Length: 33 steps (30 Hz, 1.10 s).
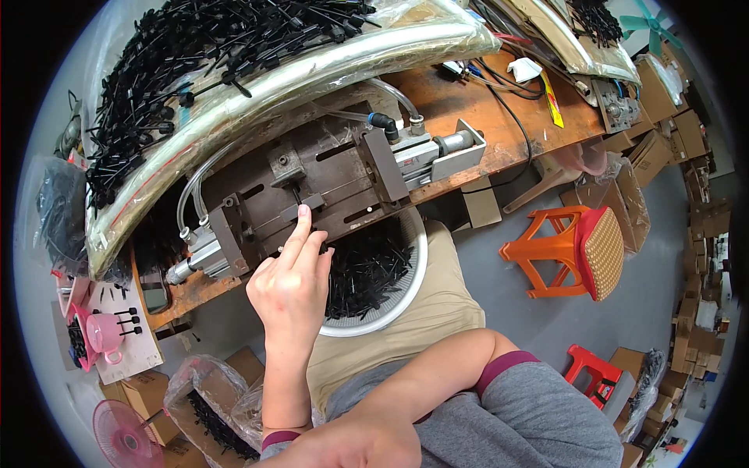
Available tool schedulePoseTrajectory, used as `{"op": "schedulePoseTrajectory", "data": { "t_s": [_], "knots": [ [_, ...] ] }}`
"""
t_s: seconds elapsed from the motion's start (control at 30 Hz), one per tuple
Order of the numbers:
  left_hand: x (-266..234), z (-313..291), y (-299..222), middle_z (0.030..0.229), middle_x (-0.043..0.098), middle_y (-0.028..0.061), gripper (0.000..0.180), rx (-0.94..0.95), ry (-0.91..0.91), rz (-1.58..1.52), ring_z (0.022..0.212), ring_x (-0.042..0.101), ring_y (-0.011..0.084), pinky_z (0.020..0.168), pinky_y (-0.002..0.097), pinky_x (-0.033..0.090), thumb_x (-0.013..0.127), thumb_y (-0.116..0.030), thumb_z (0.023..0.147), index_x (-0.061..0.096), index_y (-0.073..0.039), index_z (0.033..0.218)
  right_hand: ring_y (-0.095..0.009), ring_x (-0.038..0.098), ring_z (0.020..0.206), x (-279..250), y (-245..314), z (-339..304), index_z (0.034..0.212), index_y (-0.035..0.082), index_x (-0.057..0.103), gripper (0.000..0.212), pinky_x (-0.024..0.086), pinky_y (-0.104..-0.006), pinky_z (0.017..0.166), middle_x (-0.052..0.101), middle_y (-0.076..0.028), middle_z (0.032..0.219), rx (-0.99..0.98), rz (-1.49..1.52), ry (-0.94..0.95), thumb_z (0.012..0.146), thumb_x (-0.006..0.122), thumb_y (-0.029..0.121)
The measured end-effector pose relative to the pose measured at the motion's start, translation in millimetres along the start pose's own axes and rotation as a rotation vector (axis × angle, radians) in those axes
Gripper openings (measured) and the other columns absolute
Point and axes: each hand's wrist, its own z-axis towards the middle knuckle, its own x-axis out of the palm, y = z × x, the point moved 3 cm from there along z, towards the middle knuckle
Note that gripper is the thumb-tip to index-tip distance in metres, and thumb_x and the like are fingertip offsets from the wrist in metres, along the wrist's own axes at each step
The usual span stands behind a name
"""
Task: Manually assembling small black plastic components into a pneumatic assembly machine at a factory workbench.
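My left hand (289,285) reaches up to a dark metal fixture (335,175) on the bench. Its index finger is stretched out, the tip at a small metal block (313,203) in the fixture's middle; the other fingers are loosely bent. I see nothing held in it. My right arm lies across my body, and my right hand (363,446) rests over my left forearm at the lower edge, its fingers out of sight. Below the fixture, a white basket (421,261) on my lap holds many thin black plastic parts (367,273).
Pneumatic cylinders (417,156) (204,253) with clear hoses flank the fixture. A plastic-lined tray (226,117) heaped with black parts stands behind it. An orange stool (546,246) is at right; a pink cup (105,334) and pink fan (125,437) are at left.
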Motion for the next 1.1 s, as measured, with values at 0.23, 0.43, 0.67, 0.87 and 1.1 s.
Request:
{"op": "schedulePoseTrajectory", "data": {
  "t_s": [0.23,0.43,0.67,0.87,1.1],
  "knots": [
    [-19.7,-11.8,-4.9,0.112,0.070,0.0068,0.025,0.022,0.106,-0.206,0.057,0.063,0.0176,0.053,0.0264,0.049,0.082,-0.015,0.063,0.070,-0.007,0.085,-0.015,0.054,0.111,-33.8,7.5,-26.4,0.129,-0.006,0.041,0.041,0.044,-0.0283,0.089,0.054,-0.013,0.121,0.120,0.214,0.348,0.099,0.054,0.019],
    [-47.7,-26.3,-10.7,0.109,0.069,0.0104,0.034,0.072,0.269,-0.350,0.067,0.068,0.0174,0.055,0.0261,0.049,0.082,-0.023,0.068,0.070,-0.005,0.094,-0.023,0.058,0.064,-7.7,78.6,-43.2,0.086,-0.003,0.060,0.012,0.045,-0.0328,0.059,0.061,-0.011,0.075,-0.089,-0.892,-0.170,0.089,0.061,0.009],
    [-134.2,-13.5,-31.7,0.096,0.053,0.0083,0.015,0.053,-0.607,-2.013,0.065,0.062,0.0221,0.063,0.0354,0.058,0.064,-0.009,0.085,0.052,-0.003,0.078,-0.018,0.057,0.060,8.9,89.0,-62.0,0.088,0.003,0.049,0.016,0.041,-0.0273,0.052,0.056,-0.009,0.077,-0.923,-1.418,-0.392,0.095,0.053,0.017],
    [-156.8,-18.3,-52.8,0.095,0.053,0.0071,0.014,0.418,-0.438,-2.149,0.066,0.060,0.0213,0.065,0.0347,0.056,0.064,-0.009,0.085,0.052,-0.004,0.080,-0.015,0.049,0.051,12.4,82.5,-65.6,0.085,0.007,0.047,0.022,0.037,-0.0264,0.051,0.053,-0.007,0.073,-0.821,-1.573,-0.412,0.098,0.052,0.024],
    [-151.9,-30.9,-53.0,0.094,0.054,0.0056,0.012,0.464,-0.395,-2.128,0.068,0.059,0.0204,0.067,0.0338,0.054,0.063,-0.009,0.086,0.053,-0.005,0.081,-0.018,0.058,0.054,4.5,79.3,-69.2,0.089,0.001,0.052,0.023,0.041,-0.0278,0.046,0.059,-0.011,0.076,-0.786,-1.525,-0.383,0.096,0.058,0.021]
  ]
}}
